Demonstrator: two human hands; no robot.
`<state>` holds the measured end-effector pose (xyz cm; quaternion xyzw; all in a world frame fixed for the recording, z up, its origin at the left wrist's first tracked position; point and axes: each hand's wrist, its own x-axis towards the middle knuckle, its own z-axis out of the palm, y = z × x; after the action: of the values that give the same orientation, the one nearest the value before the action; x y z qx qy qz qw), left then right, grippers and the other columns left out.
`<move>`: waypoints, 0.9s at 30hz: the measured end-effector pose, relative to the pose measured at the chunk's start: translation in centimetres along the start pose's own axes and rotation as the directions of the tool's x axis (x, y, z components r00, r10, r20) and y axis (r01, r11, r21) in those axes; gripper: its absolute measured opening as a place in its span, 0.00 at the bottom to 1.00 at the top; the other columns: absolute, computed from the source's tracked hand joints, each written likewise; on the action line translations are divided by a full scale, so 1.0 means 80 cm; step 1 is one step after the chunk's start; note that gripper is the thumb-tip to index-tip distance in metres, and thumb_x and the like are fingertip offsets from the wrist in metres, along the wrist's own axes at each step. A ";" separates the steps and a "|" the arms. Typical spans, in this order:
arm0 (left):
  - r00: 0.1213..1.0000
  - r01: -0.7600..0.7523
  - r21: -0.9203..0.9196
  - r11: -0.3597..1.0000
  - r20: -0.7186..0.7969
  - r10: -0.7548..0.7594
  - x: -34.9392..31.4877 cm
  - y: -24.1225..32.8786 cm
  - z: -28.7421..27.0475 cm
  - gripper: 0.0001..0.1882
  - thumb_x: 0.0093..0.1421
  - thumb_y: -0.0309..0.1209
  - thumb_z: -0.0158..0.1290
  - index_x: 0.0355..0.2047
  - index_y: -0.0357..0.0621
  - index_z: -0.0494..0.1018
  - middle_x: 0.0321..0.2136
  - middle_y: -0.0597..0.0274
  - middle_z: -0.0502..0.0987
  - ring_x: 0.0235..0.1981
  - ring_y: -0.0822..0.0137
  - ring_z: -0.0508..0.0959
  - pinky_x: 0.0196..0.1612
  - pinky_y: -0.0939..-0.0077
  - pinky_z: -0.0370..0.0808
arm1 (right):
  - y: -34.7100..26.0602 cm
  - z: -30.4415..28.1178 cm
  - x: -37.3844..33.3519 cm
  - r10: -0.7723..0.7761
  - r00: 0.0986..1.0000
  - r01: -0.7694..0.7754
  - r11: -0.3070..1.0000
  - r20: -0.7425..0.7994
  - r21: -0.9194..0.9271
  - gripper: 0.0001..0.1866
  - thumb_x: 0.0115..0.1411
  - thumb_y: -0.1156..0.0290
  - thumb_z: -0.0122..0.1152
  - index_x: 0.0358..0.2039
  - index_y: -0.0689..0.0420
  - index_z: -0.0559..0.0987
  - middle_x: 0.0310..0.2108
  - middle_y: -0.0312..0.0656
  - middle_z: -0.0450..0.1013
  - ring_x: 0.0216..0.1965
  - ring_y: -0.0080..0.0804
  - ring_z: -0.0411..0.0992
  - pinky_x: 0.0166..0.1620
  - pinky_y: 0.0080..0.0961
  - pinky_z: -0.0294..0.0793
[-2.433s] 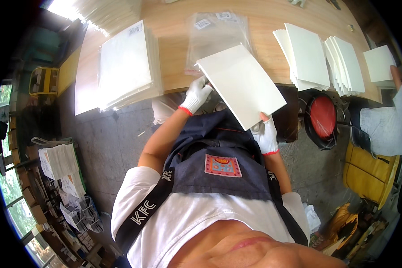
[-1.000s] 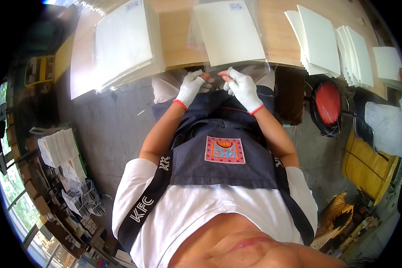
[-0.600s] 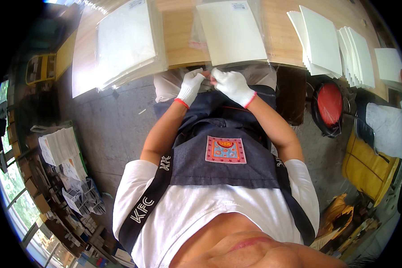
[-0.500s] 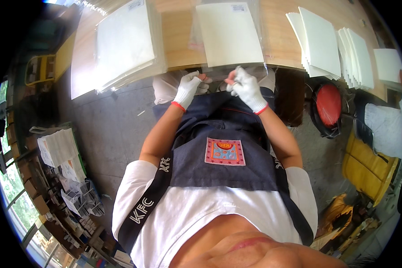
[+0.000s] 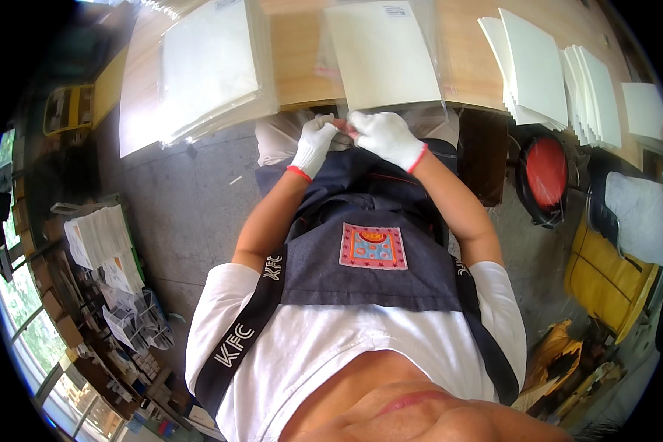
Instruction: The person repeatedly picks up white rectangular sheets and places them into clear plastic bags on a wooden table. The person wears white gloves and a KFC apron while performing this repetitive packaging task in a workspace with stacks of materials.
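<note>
In the head view, a cream-white rectangular board [image 5: 383, 59] is lying on a pale wooden table [image 5: 302, 55], apparently inside a clear plastic sleeve [image 5: 430, 37]. Just below the board, the white-gloved left hand [image 5: 317, 140] and right hand [image 5: 387, 138] are meeting, fingers curled nearly closed; whether they are gripping film, I cannot tell. Even, gentle tension would probably prevent creasing. Left of the board, sleeved white panels [image 5: 210, 66] are resting; right, fanned white boards [image 5: 534, 70]; below, grey flooring [image 5: 191, 202] is showing.

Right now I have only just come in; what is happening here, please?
The person's gloved left hand and right hand are close together in front of the table, near a white panel in clear film. Whether they grip the film is unclear. Wrapped panels lie piled on the left; unwrapped panels lie fanned on the right.
</note>
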<state>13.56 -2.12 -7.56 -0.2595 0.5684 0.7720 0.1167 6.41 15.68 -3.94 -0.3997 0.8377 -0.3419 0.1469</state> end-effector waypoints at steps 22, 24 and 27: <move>0.198 -0.667 0.673 -0.320 0.574 0.795 0.015 0.030 -0.010 0.10 0.42 0.25 0.64 0.21 0.46 0.72 0.30 0.66 0.77 0.35 0.60 0.75 0.32 0.70 0.74 | 0.098 -0.077 -0.078 -0.287 0.869 0.052 0.863 -0.404 -0.502 0.15 0.41 0.69 0.68 0.33 0.52 0.78 0.37 0.34 0.72 0.39 0.37 0.72 0.42 0.33 0.71; 0.274 -0.636 0.730 -0.250 0.517 0.811 0.010 0.020 -0.020 0.09 0.42 0.26 0.64 0.22 0.46 0.73 0.28 0.64 0.76 0.32 0.59 0.75 0.31 0.70 0.73 | 0.095 -0.060 -0.070 -0.176 0.852 0.025 0.954 -0.493 -0.298 0.11 0.44 0.69 0.68 0.29 0.54 0.77 0.31 0.35 0.72 0.33 0.38 0.72 0.37 0.32 0.71; 0.736 -0.524 0.556 0.645 -0.085 0.672 0.006 -0.007 -0.022 0.04 0.53 0.26 0.58 0.27 0.45 0.73 0.24 0.70 0.72 0.25 0.71 0.71 0.27 0.78 0.68 | 0.095 -0.031 -0.061 0.302 0.797 -0.212 0.951 -0.523 0.226 0.09 0.51 0.69 0.67 0.24 0.57 0.75 0.19 0.33 0.70 0.21 0.28 0.70 0.26 0.26 0.68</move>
<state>13.94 -3.63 -8.66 -0.1232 0.8108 0.5469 -0.1682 3.92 23.90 -7.52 -0.1539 0.8613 -0.4836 -0.0247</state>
